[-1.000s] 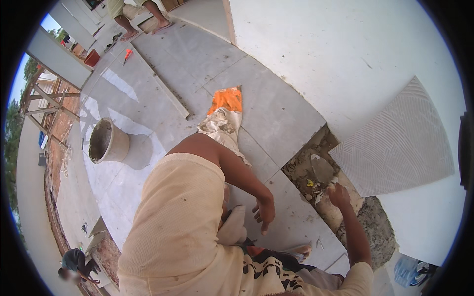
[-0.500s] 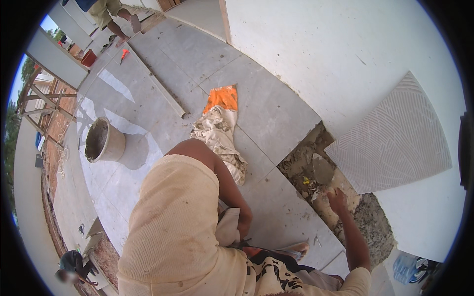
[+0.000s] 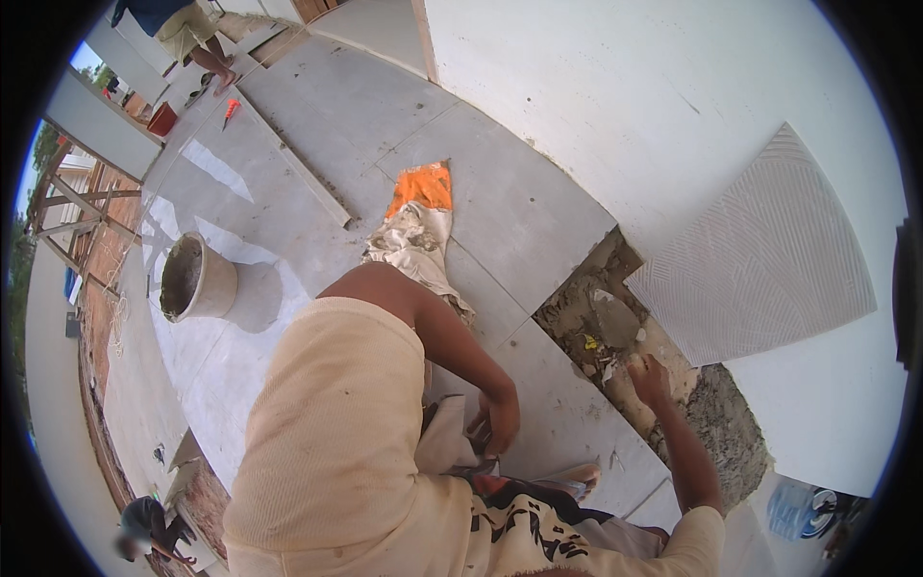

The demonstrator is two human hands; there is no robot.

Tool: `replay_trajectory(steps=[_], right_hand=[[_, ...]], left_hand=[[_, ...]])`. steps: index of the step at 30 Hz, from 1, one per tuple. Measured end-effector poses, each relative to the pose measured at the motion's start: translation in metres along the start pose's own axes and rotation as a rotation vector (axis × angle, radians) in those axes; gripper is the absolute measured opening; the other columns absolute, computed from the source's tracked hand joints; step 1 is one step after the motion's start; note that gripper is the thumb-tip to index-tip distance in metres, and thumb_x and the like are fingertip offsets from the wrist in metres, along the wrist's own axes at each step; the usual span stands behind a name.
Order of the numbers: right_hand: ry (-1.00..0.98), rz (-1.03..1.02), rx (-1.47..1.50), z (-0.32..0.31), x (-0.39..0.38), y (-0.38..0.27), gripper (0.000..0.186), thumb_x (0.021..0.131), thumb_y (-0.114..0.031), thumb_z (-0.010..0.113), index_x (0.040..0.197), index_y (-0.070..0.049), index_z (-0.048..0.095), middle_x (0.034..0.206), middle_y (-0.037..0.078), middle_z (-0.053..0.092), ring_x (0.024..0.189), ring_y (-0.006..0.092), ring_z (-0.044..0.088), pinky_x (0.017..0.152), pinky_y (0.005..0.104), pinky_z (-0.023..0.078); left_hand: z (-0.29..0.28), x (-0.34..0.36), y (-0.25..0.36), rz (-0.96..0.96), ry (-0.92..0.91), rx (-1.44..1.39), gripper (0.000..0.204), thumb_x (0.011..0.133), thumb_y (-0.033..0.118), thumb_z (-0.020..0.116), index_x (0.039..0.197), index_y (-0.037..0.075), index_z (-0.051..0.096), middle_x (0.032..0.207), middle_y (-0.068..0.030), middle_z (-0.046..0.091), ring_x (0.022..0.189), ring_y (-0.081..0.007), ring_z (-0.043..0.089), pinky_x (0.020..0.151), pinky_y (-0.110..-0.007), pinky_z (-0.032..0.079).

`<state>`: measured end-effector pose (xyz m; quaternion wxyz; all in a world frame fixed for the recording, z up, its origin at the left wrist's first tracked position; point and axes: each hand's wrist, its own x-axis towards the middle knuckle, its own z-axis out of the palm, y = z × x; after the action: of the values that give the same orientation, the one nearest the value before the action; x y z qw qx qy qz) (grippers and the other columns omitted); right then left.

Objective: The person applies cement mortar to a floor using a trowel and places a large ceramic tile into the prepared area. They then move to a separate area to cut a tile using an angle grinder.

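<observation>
My left hand (image 3: 492, 418) hangs by my leg beside pale grey-beige material (image 3: 442, 433), its fingers curled and partly hidden; what they hold is unclear. My right hand (image 3: 649, 377) is closed at the handle end of a trowel, whose mortar-coated blade (image 3: 615, 315) points away over an untiled strip (image 3: 716, 433) of mortar and rubble along the wall. A small yellow bit (image 3: 590, 341) lies beside the trowel. A square board or tile (image 3: 760, 260) with combed ridges leans against the white wall. A crumpled white-and-orange sack (image 3: 418, 216) lies on the grey tiles ahead.
A mortar bucket (image 3: 197, 274) stands left. A long straightedge (image 3: 293, 159), orange-handled tool (image 3: 231, 111) and red bucket (image 3: 162, 120) lie farther away. Another person's legs (image 3: 207, 53) show at the top; a crouching person (image 3: 154, 529) works lower left. Plastic bottles (image 3: 788, 510) sit lower right.
My left hand has drawn back toward my leg and curled its fingers. My right hand stays at the trowel. The standing person at the top has stepped further left.
</observation>
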<state>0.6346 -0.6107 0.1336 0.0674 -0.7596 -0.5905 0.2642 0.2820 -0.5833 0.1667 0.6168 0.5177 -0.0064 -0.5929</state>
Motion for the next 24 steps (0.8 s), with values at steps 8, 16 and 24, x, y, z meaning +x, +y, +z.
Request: replay_trajectory(steps=[8,16,24], right_hand=[[0.029,0.038,-0.020,-0.002,0.004,-0.003,0.055,0.089,-0.037,0.067,0.125,0.004,0.059,0.117,0.032,0.065,0.114,0.0460,0.061,0.096,0.0480,0.049],[0.010,0.076,-0.002,-0.005,-0.003,-0.009,0.055,0.089,-0.038,0.068,0.124,0.005,0.060,0.117,0.032,0.065,0.113,0.0455,0.062,0.095,0.0475,0.050],[0.015,0.058,-0.004,0.002,-0.005,0.005,0.055,0.089,-0.038,0.070,0.120,0.006,0.061,0.112,0.032,0.066,0.110,0.0457,0.063,0.092,0.0472,0.051]], left_hand=[[-0.098,-0.031,-0.063,-0.072,0.774,0.203,0.026,0.090,0.014,0.066,0.107,-0.005,0.070,0.110,-0.0219,0.072,0.103,-0.0355,0.070,0.085,-0.047,0.057],[-0.135,-0.113,-0.100,-0.259,1.276,0.712,0.022,0.078,0.004,0.061,0.097,-0.003,0.070,0.096,-0.0244,0.070,0.099,-0.0400,0.069,0.083,-0.049,0.056],[-0.117,-0.090,-0.066,-0.207,1.119,0.723,0.023,0.080,0.006,0.064,0.101,-0.001,0.070,0.099,-0.0222,0.070,0.100,-0.0411,0.068,0.085,-0.050,0.056]])
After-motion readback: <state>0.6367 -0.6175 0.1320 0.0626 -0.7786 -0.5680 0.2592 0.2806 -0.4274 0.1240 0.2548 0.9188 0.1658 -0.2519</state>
